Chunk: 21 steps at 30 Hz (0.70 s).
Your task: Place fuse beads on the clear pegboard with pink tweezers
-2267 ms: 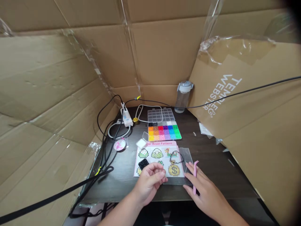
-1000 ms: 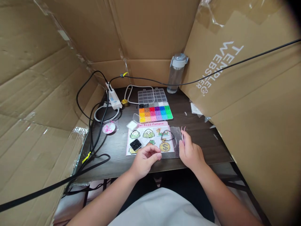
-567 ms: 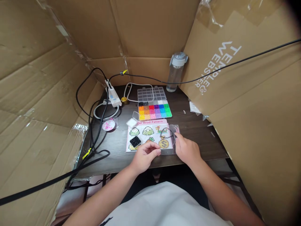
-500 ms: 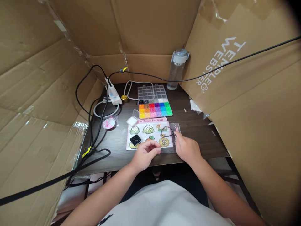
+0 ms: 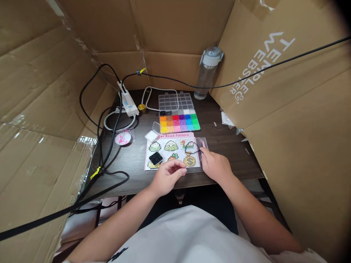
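Note:
My right hand (image 5: 218, 166) is closed on pink tweezers (image 5: 203, 143), resting over the right side of a clear pegboard (image 5: 203, 155). A ring of black beads (image 5: 197, 149) lies on the pegboard, which overlaps a printed bead pattern sheet (image 5: 178, 136). My left hand (image 5: 168, 177) hovers at the sheet's lower edge, its thumb and fingertips close together in a pinch; anything between them is too small to make out. Beside it, a small box of black beads (image 5: 155, 158) sits on the sheet. A small box of white beads (image 5: 151, 136), lid up, stands at the sheet's upper left corner.
Behind the sheet lies an open compartment case of coloured beads (image 5: 179, 122). At left are a dish of pink beads (image 5: 123, 138), a power strip (image 5: 128, 102) and black cables (image 5: 111, 153). A water bottle (image 5: 205, 75) stands at the back. Cardboard walls (image 5: 170, 29) surround the table.
The camera view has shifted slightly, so the table appears a little higher and further left. Both hands keep nearly the same pose over the sheet and pegboard.

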Each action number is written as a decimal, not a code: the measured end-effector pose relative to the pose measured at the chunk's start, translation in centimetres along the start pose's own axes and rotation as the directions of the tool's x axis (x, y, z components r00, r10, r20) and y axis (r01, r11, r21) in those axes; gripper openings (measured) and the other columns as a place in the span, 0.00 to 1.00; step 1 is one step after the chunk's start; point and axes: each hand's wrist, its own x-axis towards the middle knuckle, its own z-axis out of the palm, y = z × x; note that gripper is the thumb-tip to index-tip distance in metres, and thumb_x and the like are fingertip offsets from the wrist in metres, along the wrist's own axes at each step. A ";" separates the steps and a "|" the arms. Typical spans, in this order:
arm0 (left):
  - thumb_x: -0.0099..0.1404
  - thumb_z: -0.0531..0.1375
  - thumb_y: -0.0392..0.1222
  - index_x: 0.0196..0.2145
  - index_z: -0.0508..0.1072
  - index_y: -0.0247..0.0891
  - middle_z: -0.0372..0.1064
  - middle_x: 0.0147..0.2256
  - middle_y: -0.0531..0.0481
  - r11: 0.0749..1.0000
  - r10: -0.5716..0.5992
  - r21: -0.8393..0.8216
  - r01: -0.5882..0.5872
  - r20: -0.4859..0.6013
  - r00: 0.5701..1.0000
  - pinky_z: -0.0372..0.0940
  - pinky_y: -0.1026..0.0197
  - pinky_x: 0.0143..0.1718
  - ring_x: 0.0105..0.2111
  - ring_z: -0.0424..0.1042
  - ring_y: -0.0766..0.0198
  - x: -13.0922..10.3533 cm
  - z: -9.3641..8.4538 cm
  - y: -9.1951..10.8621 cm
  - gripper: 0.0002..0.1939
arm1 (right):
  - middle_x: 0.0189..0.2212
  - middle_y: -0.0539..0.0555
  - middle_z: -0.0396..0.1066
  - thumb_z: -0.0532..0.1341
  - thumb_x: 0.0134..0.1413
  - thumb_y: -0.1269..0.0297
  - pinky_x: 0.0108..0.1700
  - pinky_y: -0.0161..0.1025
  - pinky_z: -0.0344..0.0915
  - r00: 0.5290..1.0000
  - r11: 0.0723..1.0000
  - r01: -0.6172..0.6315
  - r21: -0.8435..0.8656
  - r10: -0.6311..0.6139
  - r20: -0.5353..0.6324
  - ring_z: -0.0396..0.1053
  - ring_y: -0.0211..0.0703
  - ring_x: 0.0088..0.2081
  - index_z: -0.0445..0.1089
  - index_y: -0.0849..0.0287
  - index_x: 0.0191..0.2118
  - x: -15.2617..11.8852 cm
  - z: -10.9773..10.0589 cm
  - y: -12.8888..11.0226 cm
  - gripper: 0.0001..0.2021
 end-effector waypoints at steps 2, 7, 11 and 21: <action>0.64 0.62 0.46 0.37 0.71 0.34 0.69 0.33 0.53 1.000 0.001 -0.002 -0.001 -0.002 1.000 0.69 0.60 0.37 0.32 0.69 0.70 0.0 0.0 0.1 0.11 | 0.39 0.58 0.79 0.50 0.64 0.64 0.31 0.37 0.63 1.000 1.000 0.000 0.004 0.000 -0.009 0.77 0.48 0.33 0.69 0.55 0.58 0.2 0.1 0.0 0.20; 0.64 0.62 0.46 0.37 0.71 0.34 0.70 0.34 0.53 1.000 0.003 -0.011 -0.004 -0.027 1.000 0.70 0.60 0.38 0.33 0.70 0.70 0.1 -0.1 -0.1 0.11 | 0.39 0.57 0.80 0.50 0.65 0.62 0.30 0.37 0.61 0.999 1.000 -0.003 0.022 0.004 -0.047 0.77 0.48 0.32 0.70 0.55 0.57 0.1 0.4 0.1 0.19; 0.64 0.62 0.46 0.38 0.71 0.34 0.70 0.34 0.53 1.000 -0.001 -0.019 0.000 -0.051 0.999 0.70 0.59 0.38 0.33 0.70 0.70 0.2 -0.1 -0.3 0.11 | 0.40 0.56 0.80 0.50 0.65 0.61 0.30 0.36 0.59 0.995 0.998 0.038 0.058 -0.032 -0.093 0.76 0.47 0.34 0.72 0.55 0.54 -0.2 0.8 0.4 0.18; 0.64 0.62 0.47 0.36 0.71 0.34 0.70 0.34 0.52 0.999 0.037 0.023 -0.033 -0.178 0.983 0.70 0.59 0.40 0.34 0.70 0.69 -0.2 0.0 -0.4 0.12 | 0.35 0.58 0.77 0.50 0.66 0.60 0.38 0.38 0.65 0.970 0.984 0.069 0.167 -0.026 -0.242 0.73 0.45 0.35 0.73 0.61 0.51 -0.7 1.3 1.6 0.19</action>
